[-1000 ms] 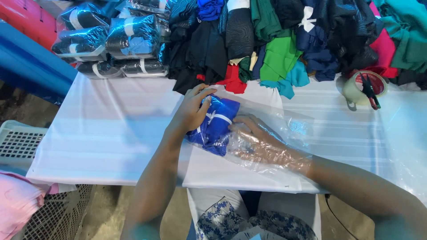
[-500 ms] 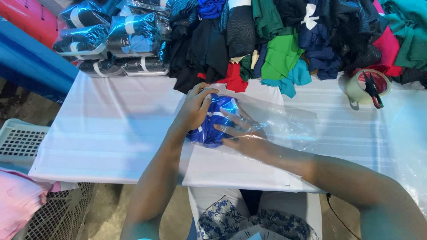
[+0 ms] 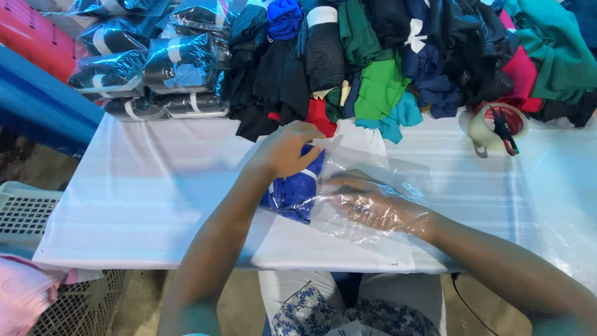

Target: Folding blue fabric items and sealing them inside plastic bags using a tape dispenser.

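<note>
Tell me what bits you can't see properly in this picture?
- Head view: the blue garment is partly under the left hand.
- The right hand is inside the clear plastic bag, so its fingers look hazy.
- The clothes pile is cut off by the top edge.

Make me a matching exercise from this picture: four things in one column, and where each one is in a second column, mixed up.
Things:
1. left hand
2. right hand
3. tape dispenser
4. wrapped bundles

Places:
A. stacked at the table's far left
B. inside the clear plastic bag
C. pressing on the blue garment
D. far right of the white table, beside the loose clothes pile

Pairs: 1-C, 2-B, 3-D, 4-A
</note>
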